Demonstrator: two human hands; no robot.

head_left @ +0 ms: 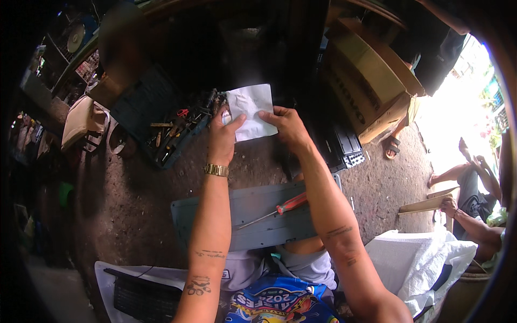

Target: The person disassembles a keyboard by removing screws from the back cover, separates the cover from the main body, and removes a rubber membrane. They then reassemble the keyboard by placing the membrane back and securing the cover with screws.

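A creased white sheet of paper [252, 102] is stretched between my two hands, out in front of me. My left hand [223, 133] grips its left edge, thumb on top, with a gold watch at the wrist. From the other side, my right hand [291, 127] pinches the paper's right edge, its thumb lying on the face. Below the forearms a long grey panel [253, 198] lies by my knees. On it rests a screwdriver [292, 204] with a red handle, its shaft pointing left.
An open dark tool case [141, 110] with several hand tools stands left of the paper. A large cardboard box [371, 81] is at the right, near a standing person. Another person [479, 188] sits at the far right. White sacking [409, 258] lies by my right arm.
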